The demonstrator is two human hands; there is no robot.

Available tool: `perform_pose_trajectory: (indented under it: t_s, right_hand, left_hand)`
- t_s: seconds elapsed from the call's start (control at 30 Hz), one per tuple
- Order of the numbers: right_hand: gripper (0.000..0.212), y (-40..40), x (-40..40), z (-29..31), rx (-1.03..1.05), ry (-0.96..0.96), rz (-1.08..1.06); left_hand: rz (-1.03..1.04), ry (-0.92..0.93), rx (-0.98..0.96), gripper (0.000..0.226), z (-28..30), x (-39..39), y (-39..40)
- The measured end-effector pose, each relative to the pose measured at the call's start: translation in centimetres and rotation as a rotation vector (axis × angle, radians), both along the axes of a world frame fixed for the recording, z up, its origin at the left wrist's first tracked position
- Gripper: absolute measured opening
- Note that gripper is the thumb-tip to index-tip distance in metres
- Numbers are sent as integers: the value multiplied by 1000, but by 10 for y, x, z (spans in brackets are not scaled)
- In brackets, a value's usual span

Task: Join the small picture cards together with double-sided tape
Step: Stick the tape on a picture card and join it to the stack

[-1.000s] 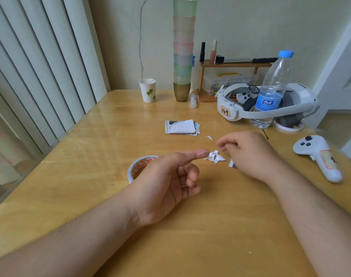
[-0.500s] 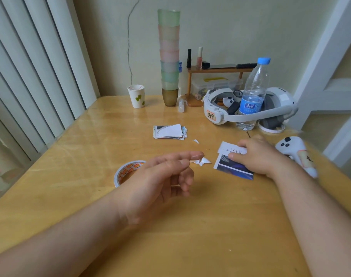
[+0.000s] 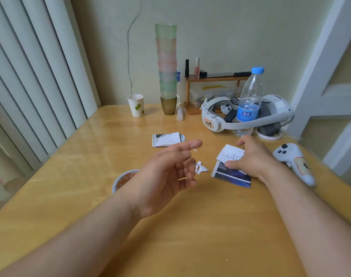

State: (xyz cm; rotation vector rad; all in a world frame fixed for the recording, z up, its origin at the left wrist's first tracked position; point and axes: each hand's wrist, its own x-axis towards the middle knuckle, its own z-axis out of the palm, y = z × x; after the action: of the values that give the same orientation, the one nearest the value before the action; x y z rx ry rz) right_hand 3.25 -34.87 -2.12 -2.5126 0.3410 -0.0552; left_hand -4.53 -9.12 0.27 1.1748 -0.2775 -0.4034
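Right hand (image 3: 250,156) flat on cards (image 3: 230,172), left hand (image 3: 166,176) raised.

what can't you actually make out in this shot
Head view only:
- tape roll: mostly hidden behind the left hand.
- picture cards: their join is covered by the right hand.
- card stack: count too small to tell.
- paper scraps: whether they are tape backing is unclear.
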Motion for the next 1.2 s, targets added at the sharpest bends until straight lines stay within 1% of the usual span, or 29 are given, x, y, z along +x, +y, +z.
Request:
perform_pose_trajectory:
  t_s: [0.07,0.13,0.17,0.23,0.3,0.37,0.43,0.47,0.57,0.7,0.77,0.8,0.87,0.9,1.0,1.1,1.2]
  right_hand:
    - [74,0,0,1,6,-14,-6]
    - [69,3,-1,2,-5,-27,-1]
    - [62,5,-3,2,-13,-41,5]
    - [42,7,-6,1,-19,-92,24]
    - [26,7,-8,1,15,-172,25]
    - [23,10,-11,7,117,-283,-5]
    - [22,16,-16,16,302,-373,-36]
    - [22,20,-19,20,414,-389,-32]
    - [20,39,-27,29,701,-317,79]
    - [19,61,-39,32,992,-155,247]
    - [20,69,-46,33,1035,-58,326]
    - [25,73,-49,33,1048,-28,361]
    - [38,79,-53,32,1071,-9,406]
    - [40,82,-54,32,1078,-11,420]
    - [35,88,-55,30,1127,-42,402]
    - [37,88,-53,28,1141,-62,338]
    - [19,87,-52,27,1084,-53,328]
  left_hand:
    - [22,10,-23,42,-7,-4,1]
    - [25,18,-24,39,-13,-9,4]
    - [22,15,-19,38,-14,-12,6]
    - [19,4,-24,38,-14,-13,9]
    - [36,-6,-55,38,-11,-13,13]
    - [69,-23,-79,37,-8,-11,16]
    - [115,-58,-72,36,-9,-10,18]
    - [147,-86,-56,36,-10,-9,19]
    - [271,-197,14,40,-13,-4,22]
    - [388,-310,73,47,-13,3,27]
    - [413,-324,65,48,-12,3,28]
    - [412,-326,63,48,-12,3,28]
    - [404,-319,75,51,-12,1,28]
    - [401,-311,83,54,-12,1,28]
    - [402,-307,126,62,-12,0,27]
    - [458,-297,130,64,-11,1,27]
    - [496,-278,104,63,-11,4,30]
